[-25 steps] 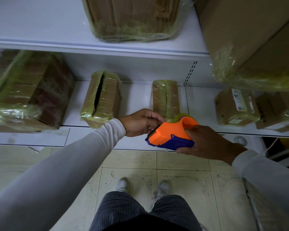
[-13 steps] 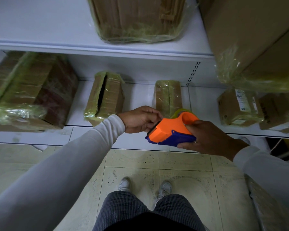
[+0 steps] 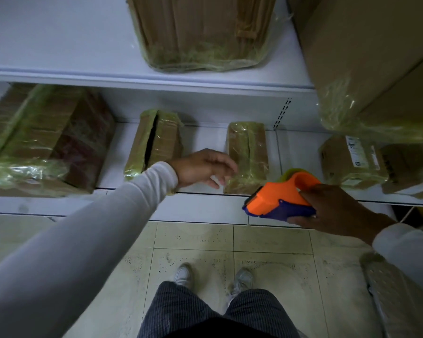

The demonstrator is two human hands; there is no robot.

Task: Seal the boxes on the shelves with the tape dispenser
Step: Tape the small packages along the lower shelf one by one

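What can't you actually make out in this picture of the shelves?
Head view only:
- Tape roll: mostly hidden behind the orange tape dispenser that the right hand holds.
- Label on the small box: print too small to read.
- Left hand: fingertips blurred; contact with the wrapped box unclear.
- Large box, upper right: cut off by the edge.

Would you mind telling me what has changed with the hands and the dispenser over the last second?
The left hand let go of the tape dispenser and moved away toward the small box on the lower shelf, fingers relaxed. The right hand still grips the dispenser. The boxes have not moved.
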